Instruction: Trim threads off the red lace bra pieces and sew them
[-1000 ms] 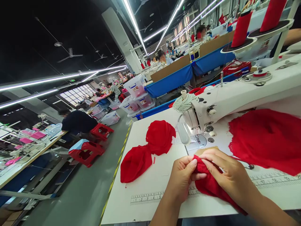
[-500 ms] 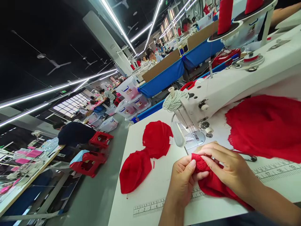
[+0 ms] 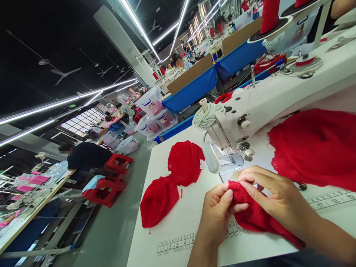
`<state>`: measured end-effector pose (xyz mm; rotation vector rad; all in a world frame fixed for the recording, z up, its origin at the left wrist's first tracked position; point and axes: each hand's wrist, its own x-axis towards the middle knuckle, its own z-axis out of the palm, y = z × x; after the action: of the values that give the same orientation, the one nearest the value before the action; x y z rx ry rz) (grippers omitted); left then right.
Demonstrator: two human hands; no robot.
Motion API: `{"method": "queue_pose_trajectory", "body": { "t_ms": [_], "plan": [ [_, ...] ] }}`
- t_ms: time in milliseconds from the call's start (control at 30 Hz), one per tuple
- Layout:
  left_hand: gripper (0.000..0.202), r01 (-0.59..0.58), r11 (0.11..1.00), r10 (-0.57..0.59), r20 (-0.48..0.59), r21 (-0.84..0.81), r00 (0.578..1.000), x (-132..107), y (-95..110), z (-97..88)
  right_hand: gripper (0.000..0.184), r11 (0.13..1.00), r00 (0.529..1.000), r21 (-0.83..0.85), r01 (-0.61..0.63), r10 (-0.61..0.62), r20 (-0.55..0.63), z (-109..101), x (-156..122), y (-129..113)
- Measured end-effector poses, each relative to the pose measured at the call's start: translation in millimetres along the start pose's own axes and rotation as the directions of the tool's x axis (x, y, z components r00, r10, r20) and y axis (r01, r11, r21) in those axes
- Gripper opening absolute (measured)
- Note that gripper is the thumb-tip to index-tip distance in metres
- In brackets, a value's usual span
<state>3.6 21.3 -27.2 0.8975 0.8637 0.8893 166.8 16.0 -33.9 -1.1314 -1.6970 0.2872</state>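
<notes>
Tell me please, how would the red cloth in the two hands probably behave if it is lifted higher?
The red cloth would probably droop rather than stay stiff: it trails in soft folds from the left hand under the right hand. It looks thin where pinched, so likely light. Its textured patch makes slipping seem unlikely.

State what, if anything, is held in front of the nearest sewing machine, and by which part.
A piece of red fabric, pinched at its upper end: the left grip has its left edge; the right grip has it close by, near the top edge.
</notes>
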Motion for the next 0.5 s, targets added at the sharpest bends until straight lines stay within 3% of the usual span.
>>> {"method": "queue_pose_trajectory", "body": {
  "t_ms": [133,333,500],
  "plan": [
    [0.026,-0.011,1.000,0.010,-0.009,-0.028,1.000,-1.0,-1.1,-0.6,0.018,1.000,1.000,-0.006,-0.010,0.010,-0.023,-1.2,-1.8,1.3],
    [0.023,-0.006,0.997,0.005,-0.010,-0.072,1.000,-1.5,2.0,0.5,0.015,0.996,0.996,0.037,-0.081,0.080,0.036,7.3,-10.0,5.4],
    [0.023,0.016,0.997,-0.024,-0.091,-0.081,0.996,1.1,4.4,2.0,0.017,0.980,0.989,0.142,-0.141,0.132,0.071,11.0,-12.5,4.9]
  ]
}}
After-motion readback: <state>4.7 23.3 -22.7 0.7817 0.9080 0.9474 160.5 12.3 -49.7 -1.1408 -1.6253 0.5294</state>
